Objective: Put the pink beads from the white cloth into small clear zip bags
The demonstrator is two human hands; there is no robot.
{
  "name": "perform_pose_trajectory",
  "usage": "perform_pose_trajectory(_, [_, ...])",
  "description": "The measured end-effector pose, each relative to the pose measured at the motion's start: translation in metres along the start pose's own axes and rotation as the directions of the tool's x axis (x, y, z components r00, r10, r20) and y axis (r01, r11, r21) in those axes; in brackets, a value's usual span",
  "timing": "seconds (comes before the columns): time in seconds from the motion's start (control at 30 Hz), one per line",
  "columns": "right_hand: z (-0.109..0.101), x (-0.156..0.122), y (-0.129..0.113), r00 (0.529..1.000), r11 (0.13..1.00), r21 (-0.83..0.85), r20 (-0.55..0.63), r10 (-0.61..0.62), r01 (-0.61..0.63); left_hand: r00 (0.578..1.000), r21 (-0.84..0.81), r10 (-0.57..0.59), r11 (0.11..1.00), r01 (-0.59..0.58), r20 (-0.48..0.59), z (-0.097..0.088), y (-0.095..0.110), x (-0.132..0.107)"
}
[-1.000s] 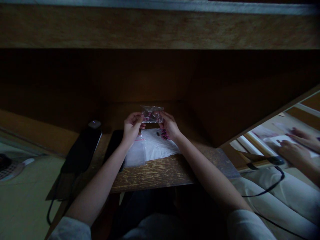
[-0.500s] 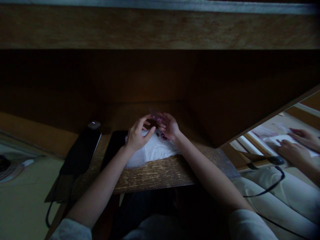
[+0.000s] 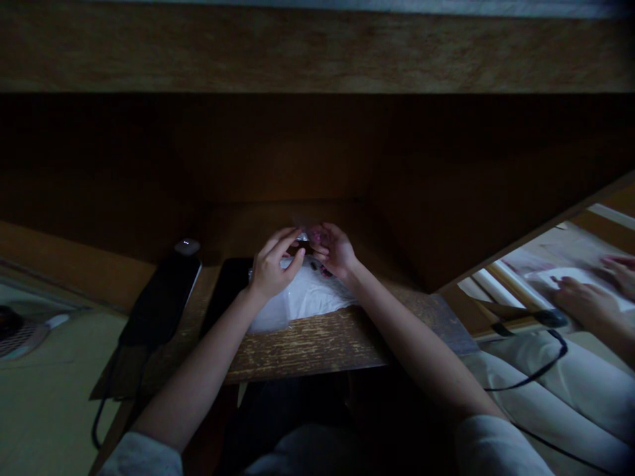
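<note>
My right hand (image 3: 335, 251) is closed in a pinch on a small clear plastic bag (image 3: 311, 234) with pink beads inside, held low over the desk. My left hand (image 3: 272, 266) hovers beside it with fingers stretched toward the bag, touching its left edge. Below both hands lies a white sheet (image 3: 307, 296) on the dark wooden desk (image 3: 317, 344). A few pink and dark beads (image 3: 321, 270) rest on the sheet near my right hand. The scene is dim.
A black device (image 3: 161, 297) with a small lit unit (image 3: 186, 246) and a cable lies at the left. A dark phone (image 3: 225, 287) lies beside the sheet. At the right, another person's hands (image 3: 590, 301) work on a white sheet behind a wooden partition.
The bag was held up stretched between both hands. It has come down toward the desk, my left hand let go and opened, and my right hand keeps hold of it.
</note>
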State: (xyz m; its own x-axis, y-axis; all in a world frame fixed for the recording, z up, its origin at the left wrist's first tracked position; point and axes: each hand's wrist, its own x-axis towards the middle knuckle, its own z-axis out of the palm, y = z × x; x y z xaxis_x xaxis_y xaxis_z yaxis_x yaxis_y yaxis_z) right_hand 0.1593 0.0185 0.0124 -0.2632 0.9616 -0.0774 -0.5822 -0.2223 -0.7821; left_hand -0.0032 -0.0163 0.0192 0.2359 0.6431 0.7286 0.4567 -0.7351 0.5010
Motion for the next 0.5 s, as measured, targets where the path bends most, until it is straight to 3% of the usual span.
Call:
perform_pose_trajectory(0.37, [-0.0033, 0.0008, -0.0006, 0.995, 0.993, 0.062, 0.026, 0.099, -0.101, 0.997, -0.073, -0.049, 0.996, 0.045, -0.055, -0.0028, 0.0042, 0.0024])
perform_pose_trajectory(0.5, [-0.005, 0.0012, -0.002, 0.993, 0.991, 0.085, 0.067, 0.102, -0.107, 0.981, -0.238, -0.171, 0.96, 0.145, -0.091, -0.003, 0.0034, 0.0044])
